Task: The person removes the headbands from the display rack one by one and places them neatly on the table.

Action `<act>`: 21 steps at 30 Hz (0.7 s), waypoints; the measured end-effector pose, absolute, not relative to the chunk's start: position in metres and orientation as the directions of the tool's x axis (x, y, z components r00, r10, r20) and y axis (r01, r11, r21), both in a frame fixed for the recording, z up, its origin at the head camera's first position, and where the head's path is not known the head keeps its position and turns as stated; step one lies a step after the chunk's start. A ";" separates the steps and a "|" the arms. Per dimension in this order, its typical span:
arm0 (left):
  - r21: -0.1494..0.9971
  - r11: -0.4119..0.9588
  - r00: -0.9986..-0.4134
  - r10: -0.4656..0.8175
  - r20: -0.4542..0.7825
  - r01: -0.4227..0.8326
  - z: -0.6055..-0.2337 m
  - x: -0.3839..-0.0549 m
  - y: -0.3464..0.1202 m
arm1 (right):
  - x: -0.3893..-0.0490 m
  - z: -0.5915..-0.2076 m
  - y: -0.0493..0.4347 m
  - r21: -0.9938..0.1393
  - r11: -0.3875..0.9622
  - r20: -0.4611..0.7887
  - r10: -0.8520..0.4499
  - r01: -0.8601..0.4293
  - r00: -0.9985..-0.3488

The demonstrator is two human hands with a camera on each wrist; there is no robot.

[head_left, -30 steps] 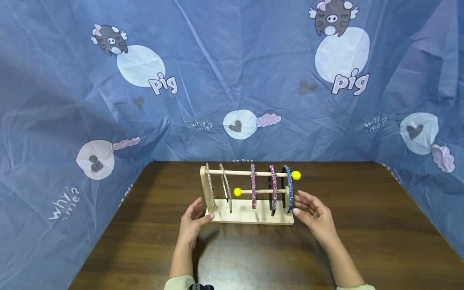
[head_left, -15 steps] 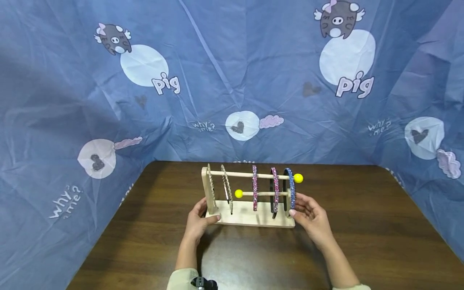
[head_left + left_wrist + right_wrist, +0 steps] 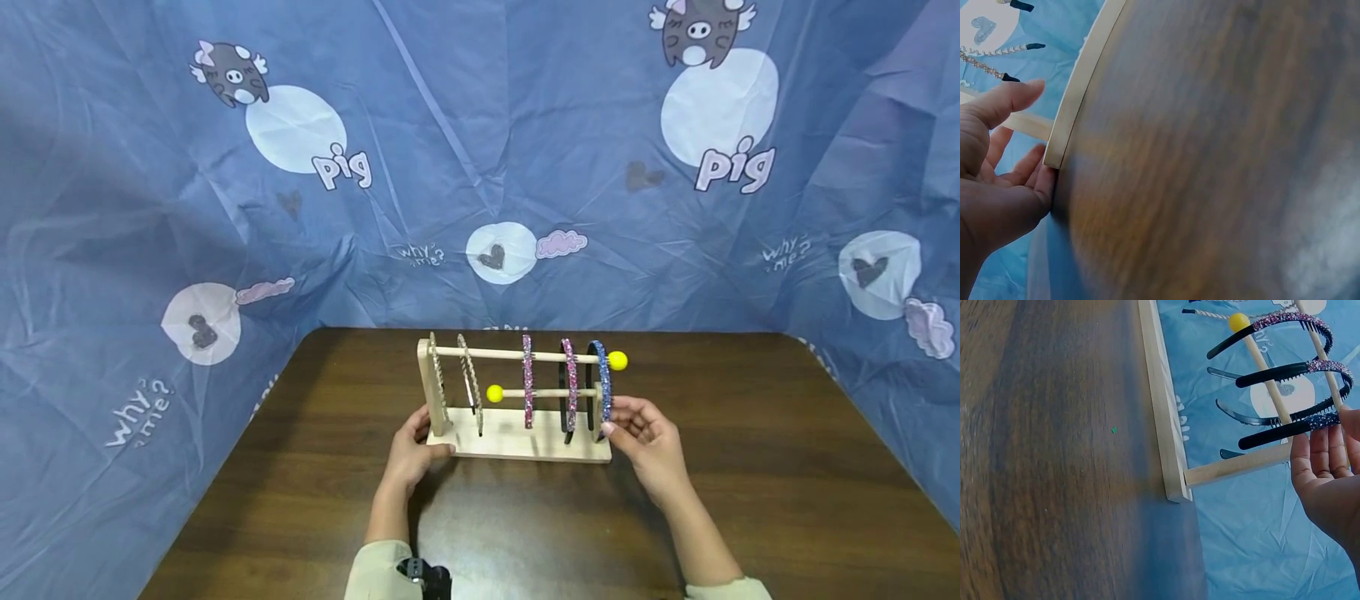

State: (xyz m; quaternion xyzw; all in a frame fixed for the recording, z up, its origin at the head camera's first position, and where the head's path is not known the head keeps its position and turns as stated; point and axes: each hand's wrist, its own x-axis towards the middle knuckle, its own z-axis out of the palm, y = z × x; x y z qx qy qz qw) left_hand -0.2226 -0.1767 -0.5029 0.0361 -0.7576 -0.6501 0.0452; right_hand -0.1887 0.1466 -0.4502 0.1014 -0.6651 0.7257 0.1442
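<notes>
Near the middle of the counter (image 3: 750, 475) we see the wooden rack (image 3: 517, 446) standing upright, its base flat. The blue headband (image 3: 606, 387) hangs at the right end of the upper rod (image 3: 497, 355), just inside a yellow ball (image 3: 617, 361). Our right hand (image 3: 651, 450) pinches this band low down, the thumb on the near side and the fingers behind. Further left hang two pink headbands (image 3: 572, 387), then two pale braided ones. At the rack's left end our left hand (image 3: 411, 457) curls round the base corner; whether its thumb actually presses down, we cannot tell. Beyond the counter hangs a blue pig-print cloth (image 3: 420, 167).

In our judgement, a sharp sideways pull on the blue headband could drag or twist the rack if the left hand bears too lightly. Shoving the band left might knock the neighbouring pink one askew.
</notes>
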 end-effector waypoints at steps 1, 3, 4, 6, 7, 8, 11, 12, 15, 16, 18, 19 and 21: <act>0.987 0.161 -0.993 -0.113 0.029 0.010 -0.503 -0.223 -0.176 | -0.189 -0.450 0.146 -0.937 -0.069 0.337 0.076 -0.343 -0.938; 0.985 0.169 -0.993 -0.109 0.040 0.021 -0.502 -0.223 -0.176 | -0.190 -0.449 0.146 -0.938 -0.056 0.338 0.081 -0.342 -0.938; 0.985 0.172 -0.993 -0.107 0.046 0.027 -0.503 -0.223 -0.176 | -0.190 -0.449 0.146 -0.937 -0.052 0.340 0.085 -0.345 -0.937; 0.983 0.179 -0.993 -0.104 0.053 0.034 -0.504 -0.222 -0.176 | -0.191 -0.448 0.146 -0.934 -0.049 0.348 0.090 -0.353 -0.933; 0.984 0.177 -0.994 -0.101 0.049 0.030 -0.505 -0.222 -0.177 | -0.191 -0.447 0.146 -0.932 -0.052 0.352 0.092 -0.358 -0.931; 0.984 0.177 -0.994 -0.102 0.045 0.026 -0.506 -0.222 -0.177 | -0.191 -0.447 0.146 -0.930 -0.057 0.358 0.091 -0.364 -0.929; 0.982 0.189 -0.994 -0.102 0.035 0.015 -0.508 -0.221 -0.178 | -0.191 -0.445 0.146 -0.922 -0.079 0.373 0.088 -0.380 -0.923; 0.981 0.194 -0.994 -0.101 0.032 0.011 -0.509 -0.222 -0.178 | -0.190 -0.445 0.146 -0.920 -0.084 0.376 0.088 -0.383 -0.922; 0.979 0.203 -0.994 -0.102 0.035 0.014 -0.510 -0.223 -0.178 | -0.190 -0.444 0.147 -0.919 -0.092 0.374 0.092 -0.382 -0.923; 0.979 0.204 -0.994 -0.100 0.039 0.018 -0.510 -0.224 -0.178 | -0.190 -0.443 0.147 -0.920 -0.090 0.373 0.095 -0.381 -0.923; 0.980 0.197 -0.994 -0.097 0.041 0.021 -0.510 -0.225 -0.178 | -0.191 -0.443 0.147 -0.920 -0.090 0.372 0.096 -0.380 -0.923; 0.981 0.194 -0.995 -0.094 0.044 0.025 -0.510 -0.225 -0.178 | -0.191 -0.443 0.147 -0.920 -0.090 0.372 0.095 -0.380 -0.923; 0.980 0.194 -0.995 -0.088 0.047 0.029 -0.510 -0.225 -0.179 | -0.191 -0.444 0.147 -0.919 -0.090 0.377 0.093 -0.385 -0.922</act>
